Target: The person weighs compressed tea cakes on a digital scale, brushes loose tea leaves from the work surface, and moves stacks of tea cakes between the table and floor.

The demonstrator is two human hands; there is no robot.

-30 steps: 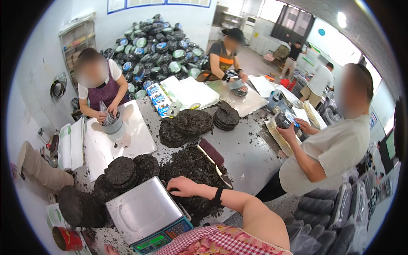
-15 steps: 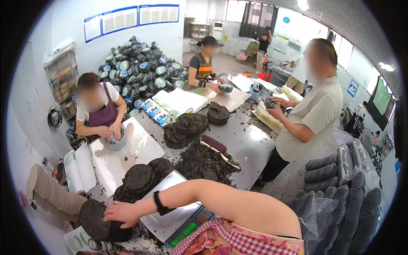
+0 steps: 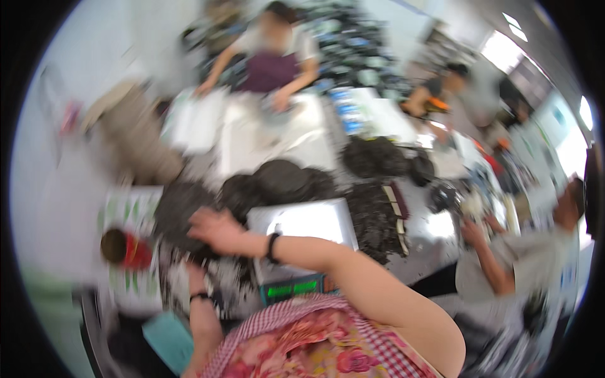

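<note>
A dark, rough round cake (image 3: 183,208), which looks like pressed dried seaweed, lies at the left of the table. My right hand (image 3: 217,230) reaches across to its near right side, fingers spread over the edge. Below it my left hand (image 3: 196,274) comes up from the lower edge; its fingers are blurred and partly hidden beneath the cake. Under my right forearm stands a digital scale with a shiny metal pan (image 3: 315,223) and a lit green display (image 3: 293,288). More dark round cakes (image 3: 280,181) sit just beyond the pan.
A red can (image 3: 134,251) stands at the left on a printed sheet. Brown stacked cups (image 3: 135,135) lean behind it. Right of the scale lie dark crumbs (image 3: 372,220) and a brush (image 3: 398,211). One person (image 3: 272,69) works across the table, another (image 3: 517,268) at the right.
The view has swung left and down, with blur. My left forearm and the red can now show. My right hand remains at the dark cake.
</note>
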